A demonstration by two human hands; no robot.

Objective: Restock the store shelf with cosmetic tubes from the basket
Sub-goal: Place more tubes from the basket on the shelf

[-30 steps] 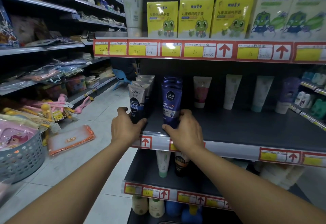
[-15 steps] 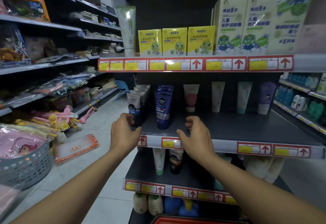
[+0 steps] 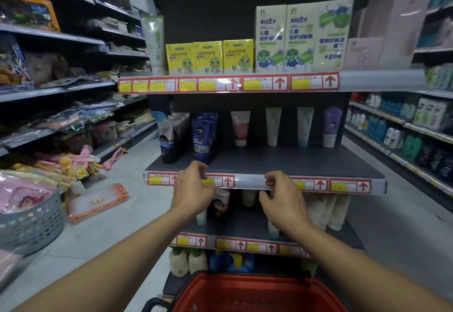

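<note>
Your left hand hangs in the middle of the frame, just in front of the shelf edge, its fingers loosely curled and its grip released, holding nothing. Your right hand sits beside it to the right, a little lower, fingers bent in the same slack way over the price strip, also grasping nothing.

The cosmetic tubes stand upright on the dark shelf in the centre of the frame. At its left end a row of black and grey tubes runs back from the front, and just to the right of it stands a row of dark blue Nivea tubes. Both rows stand a little behind the front edge, just above your left hand. Along the back of the shelf, well apart from each other, stand a pink tube, a white tube, a pale green tube and a purple tube.

The red basket fills the bottom centre of the frame, below your arms; only its rim and near wall show, so you cannot tell what lies inside.

On the top shelf stand yellow boxes with taller pale boxes to their right. A grey perforated basket sits on the floor at lower left
</note>
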